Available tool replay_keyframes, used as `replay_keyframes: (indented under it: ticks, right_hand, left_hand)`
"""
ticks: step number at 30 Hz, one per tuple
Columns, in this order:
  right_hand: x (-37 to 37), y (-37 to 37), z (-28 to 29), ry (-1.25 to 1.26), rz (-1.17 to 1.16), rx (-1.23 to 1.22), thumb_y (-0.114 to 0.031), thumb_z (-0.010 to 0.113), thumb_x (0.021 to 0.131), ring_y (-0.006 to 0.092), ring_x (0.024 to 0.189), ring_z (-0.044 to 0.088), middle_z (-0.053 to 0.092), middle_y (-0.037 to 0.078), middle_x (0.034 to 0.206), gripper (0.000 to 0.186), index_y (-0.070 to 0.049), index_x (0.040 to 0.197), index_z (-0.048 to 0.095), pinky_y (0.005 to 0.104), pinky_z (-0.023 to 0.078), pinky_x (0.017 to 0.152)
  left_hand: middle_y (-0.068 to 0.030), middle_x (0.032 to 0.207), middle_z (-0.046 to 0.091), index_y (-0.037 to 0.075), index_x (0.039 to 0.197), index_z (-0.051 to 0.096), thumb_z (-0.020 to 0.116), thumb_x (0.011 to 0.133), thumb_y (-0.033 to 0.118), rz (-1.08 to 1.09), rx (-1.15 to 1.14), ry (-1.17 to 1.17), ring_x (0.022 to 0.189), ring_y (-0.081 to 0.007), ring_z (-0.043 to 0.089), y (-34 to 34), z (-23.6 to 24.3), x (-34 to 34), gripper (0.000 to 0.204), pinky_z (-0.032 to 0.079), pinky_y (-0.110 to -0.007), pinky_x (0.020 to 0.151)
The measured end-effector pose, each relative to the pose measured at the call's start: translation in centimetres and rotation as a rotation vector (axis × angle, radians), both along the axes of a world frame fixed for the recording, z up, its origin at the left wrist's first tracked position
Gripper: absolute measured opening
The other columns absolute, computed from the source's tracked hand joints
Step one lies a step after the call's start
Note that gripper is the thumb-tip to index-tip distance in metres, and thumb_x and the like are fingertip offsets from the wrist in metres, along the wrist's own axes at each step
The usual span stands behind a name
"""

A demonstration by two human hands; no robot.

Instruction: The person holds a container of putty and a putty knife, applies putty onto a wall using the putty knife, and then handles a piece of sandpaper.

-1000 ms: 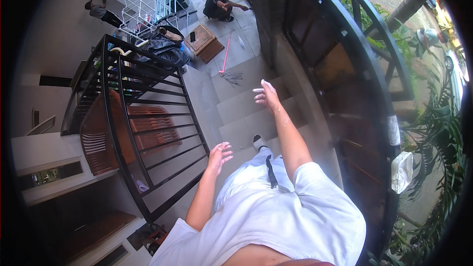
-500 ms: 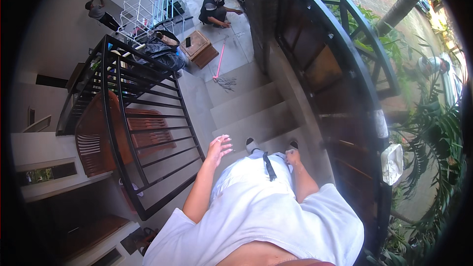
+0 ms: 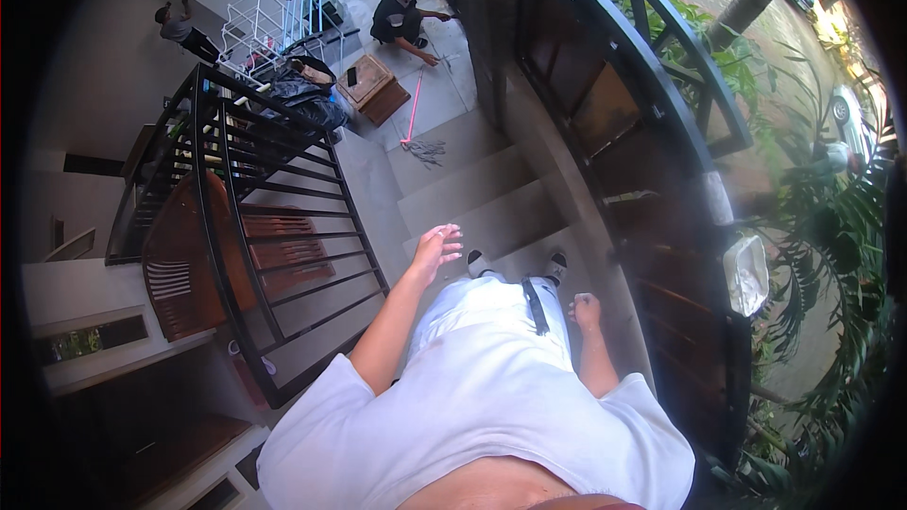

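My left hand (image 3: pixel 437 250) is raised in front of my body with its fingers apart and holding nothing. Its fingertips have a whitish coating. Out to the right of my white trousers, my right hand (image 3: pixel 586 313) hangs low with its fingers curled in. A pale spot shows at the top of that hand, and whether it grips anything is hidden. Below both hands are my shoes (image 3: pixel 557 267) on concrete steps (image 3: pixel 487 179). A black strap (image 3: pixel 536 308) hangs at my waist.
A black metal railing (image 3: pixel 203 156) runs along the left, a dark panelled gate (image 3: pixel 609 113) along the right. Down the steps lie a pink-handled mop (image 3: pixel 413 111) and a wooden box (image 3: pixel 375 90). A person (image 3: pixel 402 14) crouches beyond; another (image 3: pixel 177 28) stands far left. A white container (image 3: pixel 747 274) hangs by the gate.
My right hand has swung away from my trousers to the right. My left hand has shifted up and slightly right. The surroundings have slid a little left in view.
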State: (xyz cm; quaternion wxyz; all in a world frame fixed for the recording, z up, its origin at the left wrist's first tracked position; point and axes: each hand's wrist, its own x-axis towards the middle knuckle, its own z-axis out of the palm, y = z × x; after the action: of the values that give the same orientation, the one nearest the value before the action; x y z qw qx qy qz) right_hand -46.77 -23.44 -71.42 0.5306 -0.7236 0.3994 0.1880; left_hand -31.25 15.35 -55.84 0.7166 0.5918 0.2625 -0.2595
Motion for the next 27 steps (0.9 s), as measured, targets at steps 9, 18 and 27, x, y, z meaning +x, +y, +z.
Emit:
replay_keyframes:
  ticks: [9,18,27]
  right_hand:
    - [-3.6,-1.1,9.6,-0.285,-0.178,0.033,-0.017,0.058,0.096,0.0115,0.061,0.060,0.066,0.007,0.084,0.016,-0.001,0.098,0.063,0.0252,0.049,0.053]
    - [-2.0,-7.7,32.3,-0.975,-0.162,-0.466,-0.010,0.068,0.090,0.0098,0.064,0.062,0.068,0.006,0.078,0.009,-0.003,0.096,0.066,0.0251,0.049,0.061]
    - [-4.3,-19.2,36.5,-1.154,-0.306,-0.926,-0.012,0.073,0.087,0.0118,0.070,0.053,0.061,0.004,0.077,0.020,-0.002,0.102,0.064,0.0270,0.045,0.068]
  left_hand:
    - [-0.0080,0.112,0.063,0.005,0.114,0.062,0.051,0.100,0.031,-0.196,-0.046,0.017,0.095,-0.0195,0.061,-7.9,-1.0,0.6,0.032,0.053,-0.037,0.084]
    - [-0.0045,0.105,0.066,0.006,0.101,0.064,0.061,0.096,0.033,-0.421,-0.127,-0.302,0.091,-0.0132,0.063,-23.1,8.7,-0.8,0.027,0.054,-0.029,0.079]
    - [-0.0076,0.095,0.062,0.005,0.099,0.061,0.060,0.092,0.051,-0.216,-0.190,-0.323,0.082,-0.0175,0.060,-36.8,12.8,-1.3,0.047,0.056,-0.033,0.071]
